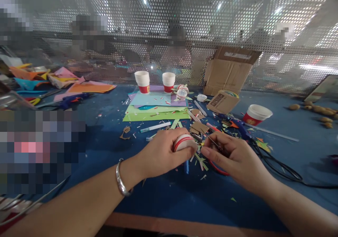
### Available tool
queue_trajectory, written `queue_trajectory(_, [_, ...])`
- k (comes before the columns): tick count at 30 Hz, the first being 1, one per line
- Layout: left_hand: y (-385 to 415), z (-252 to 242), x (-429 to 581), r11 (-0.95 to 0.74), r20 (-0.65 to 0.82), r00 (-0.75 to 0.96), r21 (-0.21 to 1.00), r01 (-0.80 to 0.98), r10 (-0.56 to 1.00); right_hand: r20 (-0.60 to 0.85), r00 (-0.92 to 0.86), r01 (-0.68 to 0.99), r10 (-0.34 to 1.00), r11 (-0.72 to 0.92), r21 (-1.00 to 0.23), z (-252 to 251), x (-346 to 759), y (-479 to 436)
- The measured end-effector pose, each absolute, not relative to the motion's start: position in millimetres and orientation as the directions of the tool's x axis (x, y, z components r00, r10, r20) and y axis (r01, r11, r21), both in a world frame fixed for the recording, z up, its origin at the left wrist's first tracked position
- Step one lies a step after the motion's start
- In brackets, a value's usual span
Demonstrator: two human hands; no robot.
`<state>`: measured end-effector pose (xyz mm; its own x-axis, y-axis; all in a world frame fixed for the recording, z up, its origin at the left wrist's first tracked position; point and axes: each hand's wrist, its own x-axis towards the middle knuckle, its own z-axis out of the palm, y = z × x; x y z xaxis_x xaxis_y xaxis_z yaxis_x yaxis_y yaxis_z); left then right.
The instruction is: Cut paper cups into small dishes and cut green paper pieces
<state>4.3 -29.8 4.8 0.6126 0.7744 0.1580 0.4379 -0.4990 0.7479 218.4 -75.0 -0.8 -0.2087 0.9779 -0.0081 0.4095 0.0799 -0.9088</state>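
Head view: the left hand (161, 152) has its fingers clamped round a paper cup (184, 142), held on its side just above the blue tabletop (163, 194). The cup's long axis runs left-right, red-banded end toward the right hand (232, 158). That hand's fingers pinch together on something too small to tell. The cardboard box (223, 101) print is unreadable.

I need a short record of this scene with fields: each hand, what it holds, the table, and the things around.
left hand: wraps a paper cup with red bands, turned on its side; silver bracelet on the wrist
right hand: pinches what look like scissors, red handle under the palm, close to the cup
table: blue, strewn with paper scraps
behind the hands: coloured paper sheets, two upright cups, white pen
right side: another cup, black cable, open cardboard box
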Motion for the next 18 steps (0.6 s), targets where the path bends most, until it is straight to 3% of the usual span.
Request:
queue_trajectory(10, [-35.1,0.2,5.6,-0.345,-0.076,0.687,0.821,0.454,0.722,-0.066,-0.305,0.471,0.950,0.090,-0.878,-5.6,217.3,-73.2])
queue_trajectory(18, [-35.9,-0.1,3.7,-0.283,-0.090,0.740,0.888,0.362,0.667,-0.088,-0.378,0.389,0.922,0.071,-0.919,-8.3,220.1,-72.5])
